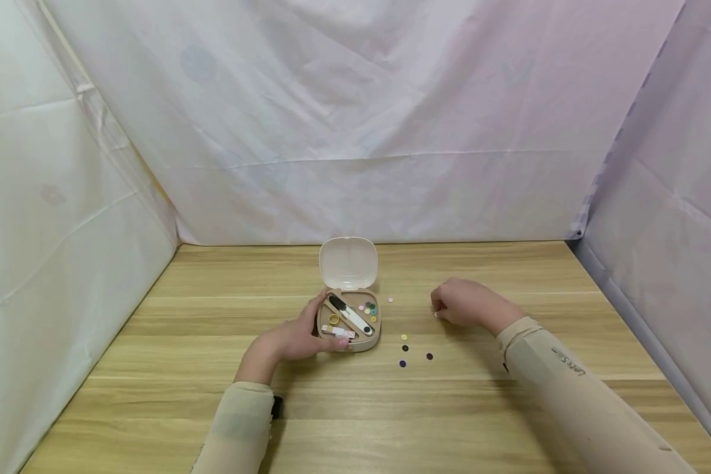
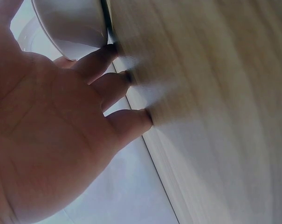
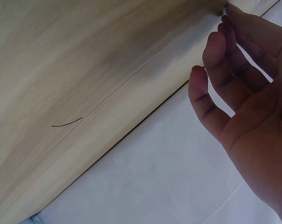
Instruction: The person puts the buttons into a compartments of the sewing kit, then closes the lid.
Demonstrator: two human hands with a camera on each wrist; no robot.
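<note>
A beige sewing box (image 1: 366,343) stands on the table with its lid (image 1: 348,263) raised at the back. My left hand (image 1: 296,337) holds it from the left, thumb along the front and fingers at the side; in the left wrist view the other fingertips rest on the wood. Inside lie white-handled thread snips (image 1: 352,318), a rolled tape measure (image 1: 338,332), a gold ring-shaped piece (image 1: 334,319) and several coloured buttons (image 1: 367,311). To the right, my right hand (image 1: 463,303) is low over the table, pinching a small pale button (image 1: 436,314) between thumb and fingertips.
Between box and right hand lie a pink button (image 1: 390,300), a yellow button (image 1: 404,337), a black button (image 1: 405,348) and two dark buttons, one navy (image 1: 403,363), one purplish (image 1: 429,356). White cloth (image 1: 355,118) hangs behind the table and at both sides.
</note>
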